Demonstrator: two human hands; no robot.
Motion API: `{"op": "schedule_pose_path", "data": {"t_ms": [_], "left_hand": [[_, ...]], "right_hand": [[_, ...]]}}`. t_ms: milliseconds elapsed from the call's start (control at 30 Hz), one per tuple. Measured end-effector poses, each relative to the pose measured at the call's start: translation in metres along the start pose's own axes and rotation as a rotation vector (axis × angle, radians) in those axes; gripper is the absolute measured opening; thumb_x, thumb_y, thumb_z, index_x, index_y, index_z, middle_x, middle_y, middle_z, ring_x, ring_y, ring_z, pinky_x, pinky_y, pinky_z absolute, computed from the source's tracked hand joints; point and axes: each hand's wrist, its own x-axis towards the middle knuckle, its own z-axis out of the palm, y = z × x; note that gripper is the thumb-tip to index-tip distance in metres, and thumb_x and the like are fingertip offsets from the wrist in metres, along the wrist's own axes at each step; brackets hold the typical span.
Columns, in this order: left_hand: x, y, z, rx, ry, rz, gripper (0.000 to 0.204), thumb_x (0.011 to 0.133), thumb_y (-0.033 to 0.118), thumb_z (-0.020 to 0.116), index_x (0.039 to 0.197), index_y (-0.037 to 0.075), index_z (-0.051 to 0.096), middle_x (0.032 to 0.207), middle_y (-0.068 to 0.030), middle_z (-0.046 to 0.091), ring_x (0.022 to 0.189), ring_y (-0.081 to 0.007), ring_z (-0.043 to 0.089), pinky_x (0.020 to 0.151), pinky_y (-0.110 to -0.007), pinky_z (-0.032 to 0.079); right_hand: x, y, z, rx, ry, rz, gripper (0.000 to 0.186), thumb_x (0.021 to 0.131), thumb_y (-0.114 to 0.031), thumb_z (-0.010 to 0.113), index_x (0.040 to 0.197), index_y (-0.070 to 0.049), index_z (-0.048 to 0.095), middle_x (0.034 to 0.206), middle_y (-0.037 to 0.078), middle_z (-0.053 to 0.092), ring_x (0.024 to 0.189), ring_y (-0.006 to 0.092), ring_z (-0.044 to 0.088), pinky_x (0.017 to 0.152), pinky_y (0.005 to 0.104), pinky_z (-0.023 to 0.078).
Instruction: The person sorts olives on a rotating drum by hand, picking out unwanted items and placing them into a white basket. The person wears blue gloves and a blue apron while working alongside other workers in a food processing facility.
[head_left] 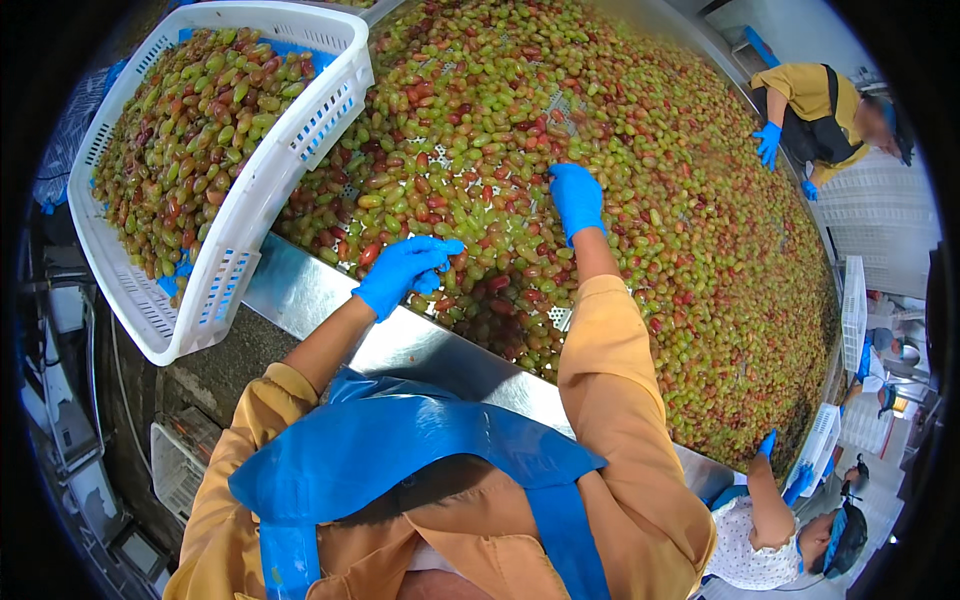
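A wide perforated metal table is heaped with red and green oval grapes (700, 250). My left hand (405, 274), in a blue glove, is over the near part of the heap by the metal edge (310, 285). Its thumb and fingers are pinched together; what lies between them, if anything, is too small to make out. Farther in and to the right, my right hand (577, 203), also blue-gloved, reaches down to the grapes with fingers curled. Its fingertips are mostly hidden. Between both hands the grapes thin out and bare perforated metal shows.
At the left, a white slotted crate (270, 165) full of grapes rests by the table's edge. Another white crate (176, 470) stands below. Co-workers, one in a yellow top (805, 90) and one in a dotted shirt (755, 545), are along the right side, near more white crates (853, 310).
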Motion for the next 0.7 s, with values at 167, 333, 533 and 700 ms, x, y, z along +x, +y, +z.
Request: {"op": "schedule_pose_path", "data": {"t_ms": [167,333,533,700], "left_hand": [[0.007,-0.002,-0.009,-0.273,-0.143,-0.06,0.036,0.088,0.027,0.058,0.118,0.007,0.061,0.093,-0.0018,0.059,0.069,-0.0085,0.053,0.064,-0.021,0.045],[0.005,0.0,-0.008,-0.396,-0.149,-0.086,0.044,0.088,0.022,0.056,0.129,0.007,0.051,0.105,-0.0014,0.059,0.079,-0.0097,0.058,0.068,-0.023,0.049],[0.007,-0.009,-0.032,-0.573,-0.17,-0.072,0.046,0.091,0.024,0.054,0.132,0.005,0.046,0.104,-0.0035,0.061,0.081,-0.0119,0.059,0.066,-0.025,0.05],[0.014,-0.002,-0.041,-0.589,-0.264,-0.059,0.047,0.093,0.026,0.053,0.133,0.003,0.045,0.099,-0.0026,0.061,0.08,-0.0108,0.058,0.065,-0.024,0.049]], "right_hand": [[0.013,-0.004,0.007,-0.014,-0.087,0.008,0.013,0.082,-0.014,0.054,0.088,-0.008,0.064,0.094,0.016,0.063,0.085,0.0372,0.06,0.072,0.047,0.05],[-0.012,-0.024,0.004,0.074,-0.017,-0.014,0.012,0.079,-0.014,0.056,0.084,-0.008,0.065,0.092,0.018,0.064,0.085,0.0359,0.061,0.072,0.0467,0.05],[-0.08,-0.051,-0.035,0.602,-0.148,-0.171,0.024,0.079,-0.021,0.06,0.1,-0.01,0.066,0.098,0.014,0.065,0.089,0.0325,0.062,0.078,0.0395,0.049],[-0.066,0.044,-0.018,0.147,0.38,-0.018,0.025,0.081,-0.014,0.06,0.105,-0.011,0.065,0.101,0.012,0.064,0.095,0.031,0.06,0.08,0.0407,0.049]]}}
